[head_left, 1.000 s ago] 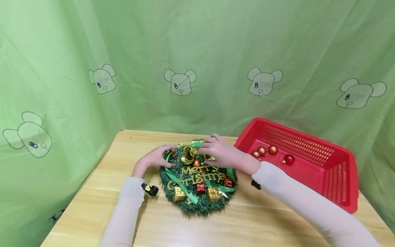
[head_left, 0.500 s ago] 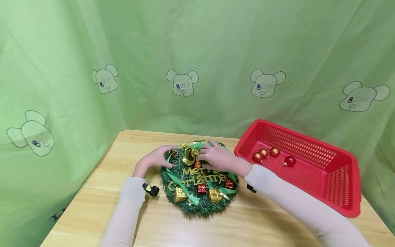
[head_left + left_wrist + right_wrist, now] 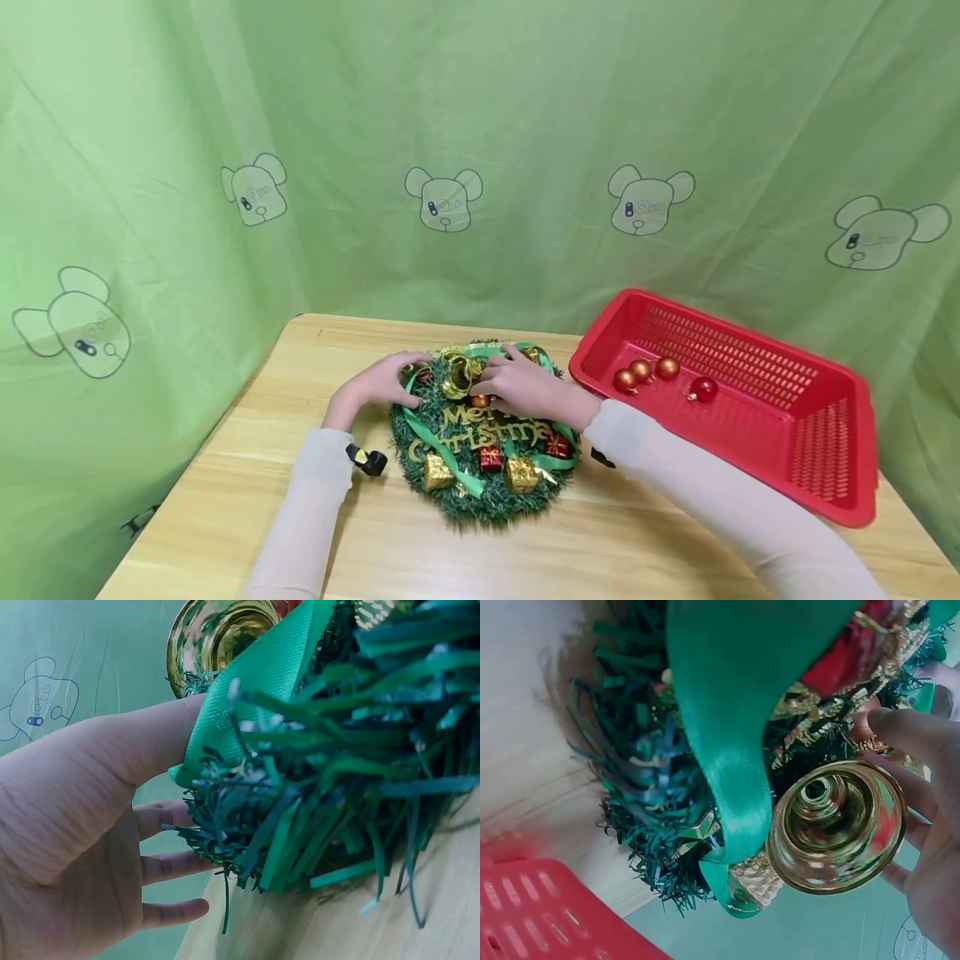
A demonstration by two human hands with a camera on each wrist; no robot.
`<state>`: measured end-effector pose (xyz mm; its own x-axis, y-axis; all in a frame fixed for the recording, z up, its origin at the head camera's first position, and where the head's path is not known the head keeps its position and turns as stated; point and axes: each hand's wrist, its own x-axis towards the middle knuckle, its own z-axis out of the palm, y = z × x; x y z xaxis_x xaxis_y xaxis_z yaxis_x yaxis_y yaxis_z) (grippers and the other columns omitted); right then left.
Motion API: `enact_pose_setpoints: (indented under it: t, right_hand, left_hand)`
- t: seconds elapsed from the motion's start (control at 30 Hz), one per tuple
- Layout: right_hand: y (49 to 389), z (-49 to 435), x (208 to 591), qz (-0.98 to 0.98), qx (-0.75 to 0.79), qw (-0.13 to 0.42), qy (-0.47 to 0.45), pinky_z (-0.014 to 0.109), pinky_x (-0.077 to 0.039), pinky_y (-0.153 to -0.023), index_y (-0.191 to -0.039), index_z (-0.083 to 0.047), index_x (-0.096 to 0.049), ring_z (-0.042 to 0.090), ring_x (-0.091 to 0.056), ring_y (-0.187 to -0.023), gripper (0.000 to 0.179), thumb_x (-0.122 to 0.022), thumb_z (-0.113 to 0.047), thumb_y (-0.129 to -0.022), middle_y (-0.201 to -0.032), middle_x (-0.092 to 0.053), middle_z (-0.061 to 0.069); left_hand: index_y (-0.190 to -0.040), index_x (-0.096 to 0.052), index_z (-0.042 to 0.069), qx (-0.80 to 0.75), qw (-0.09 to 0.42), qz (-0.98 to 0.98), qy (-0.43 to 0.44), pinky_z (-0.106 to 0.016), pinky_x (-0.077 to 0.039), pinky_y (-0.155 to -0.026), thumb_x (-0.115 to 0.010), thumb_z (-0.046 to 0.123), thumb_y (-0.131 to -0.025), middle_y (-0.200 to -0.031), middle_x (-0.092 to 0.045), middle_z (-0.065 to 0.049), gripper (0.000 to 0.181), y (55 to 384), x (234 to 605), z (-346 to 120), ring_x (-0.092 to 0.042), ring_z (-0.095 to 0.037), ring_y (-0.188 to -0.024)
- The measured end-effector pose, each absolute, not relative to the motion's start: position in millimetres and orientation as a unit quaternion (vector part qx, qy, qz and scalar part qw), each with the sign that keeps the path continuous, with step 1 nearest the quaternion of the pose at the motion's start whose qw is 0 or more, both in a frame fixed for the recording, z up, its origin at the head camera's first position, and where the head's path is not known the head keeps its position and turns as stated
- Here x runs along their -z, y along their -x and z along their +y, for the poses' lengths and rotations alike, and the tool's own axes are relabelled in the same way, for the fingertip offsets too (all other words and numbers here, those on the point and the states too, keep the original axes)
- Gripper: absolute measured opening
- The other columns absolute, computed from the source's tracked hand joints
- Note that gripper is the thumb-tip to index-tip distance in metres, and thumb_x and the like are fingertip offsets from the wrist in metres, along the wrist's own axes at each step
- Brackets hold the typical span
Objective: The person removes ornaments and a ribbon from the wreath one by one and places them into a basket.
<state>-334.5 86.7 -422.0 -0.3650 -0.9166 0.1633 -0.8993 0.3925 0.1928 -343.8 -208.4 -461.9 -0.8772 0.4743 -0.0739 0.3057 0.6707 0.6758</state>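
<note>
A green tinsel Christmas wreath [image 3: 487,504] lies on the table, with gold "Merry Christmas" lettering [image 3: 487,435] across its middle. My left hand [image 3: 381,382] grips its upper left edge. In the left wrist view the thumb lies over a green ribbon [image 3: 247,690], and the fingers reach round the tinsel's outer side. A copper bauble [image 3: 478,401] sits just above the lettering, partly hidden by my right hand [image 3: 528,390], which pinches it. The right wrist view has the thumb against that bauble, beside a gold bell [image 3: 832,832] with its mouth facing the camera.
A red plastic basket [image 3: 750,442] with slotted walls stands to the right of the wreath. Inside are several baubles: copper ones [image 3: 641,371] and a red one [image 3: 703,389]. Small gold [image 3: 522,475] and red gift boxes [image 3: 491,458] decorate the wreath. Green curtain surrounds the wooden table [image 3: 375,542].
My right hand has come down and left onto the copper bauble, its fingers drawing closer round it. The left hand keeps its hold on the wreath. The head view has shifted slightly.
</note>
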Motion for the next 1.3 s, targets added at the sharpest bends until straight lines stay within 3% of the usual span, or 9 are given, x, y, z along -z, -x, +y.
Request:
enact_pose_setpoints:
  t: [0.33, 0.77, 0.93, 1.13, 1.3]
  right_hand:
    - [337.8, 83.0, 429.0, -0.818, 0.049, 0.132, -0.558, 0.04, -0.04, -0.081, -0.117, -0.023, -0.077, 0.017, -0.057, -0.088, 0.036, -0.08, -0.011, -0.084, -0.097, -0.075, -0.004]
    - [337.1, 77.9, 422.8, -0.835, 0.05, 0.056, -0.545, 0.045, -0.039, -0.083, -0.126, -0.025, -0.074, 0.018, -0.051, -0.09, 0.042, -0.067, -0.003, -0.091, -0.097, -0.068, -0.002]
    - [337.5, 77.2, 424.6, -0.841, 0.057, 0.044, -0.536, 0.041, -0.035, -0.081, -0.124, -0.024, -0.074, 0.018, -0.05, -0.09, 0.041, -0.067, -0.002, -0.09, -0.097, -0.067, -0.003]
    - [338.2, 78.8, 426.8, -0.839, 0.06, 0.049, -0.539, 0.043, -0.041, -0.086, -0.119, -0.024, -0.075, 0.018, -0.055, -0.095, 0.034, -0.068, -0.004, -0.092, -0.103, -0.07, -0.004]
    - [339.9, 77.5, 426.7, -0.837, 0.081, 0.046, -0.539, 0.047, -0.045, -0.089, -0.125, -0.027, -0.074, 0.019, -0.054, -0.1, 0.045, -0.069, 0.001, -0.091, -0.111, -0.07, -0.002]
  left_hand:
    - [-0.155, -0.041, 0.013, -0.342, 0.121, 0.906, -0.217, -0.058, -0.028, -0.125, -0.083, 0.013, -0.08, -0.161, -0.041, -0.012, 0.087, 344.4, 462.5, -207.9, -0.036, -0.037, -0.15]
    - [-0.156, -0.041, 0.015, -0.34, 0.121, 0.906, -0.223, -0.057, -0.029, -0.125, -0.083, 0.013, -0.079, -0.162, -0.04, -0.012, 0.087, 345.6, 463.8, -209.0, -0.036, -0.037, -0.15]
    - [-0.156, -0.041, 0.015, -0.341, 0.122, 0.905, -0.222, -0.057, -0.029, -0.125, -0.083, 0.013, -0.079, -0.162, -0.04, -0.011, 0.087, 347.0, 465.4, -208.6, -0.036, -0.036, -0.15]
    - [-0.155, -0.041, 0.018, -0.34, 0.125, 0.907, -0.217, -0.057, -0.028, -0.125, -0.083, 0.014, -0.079, -0.162, -0.04, -0.01, 0.087, 346.5, 465.7, -208.7, -0.035, -0.036, -0.15]
    - [-0.155, -0.041, 0.016, -0.335, 0.122, 0.908, -0.22, -0.058, -0.029, -0.125, -0.083, 0.014, -0.079, -0.162, -0.039, -0.011, 0.087, 346.9, 464.8, -209.7, -0.035, -0.037, -0.15]
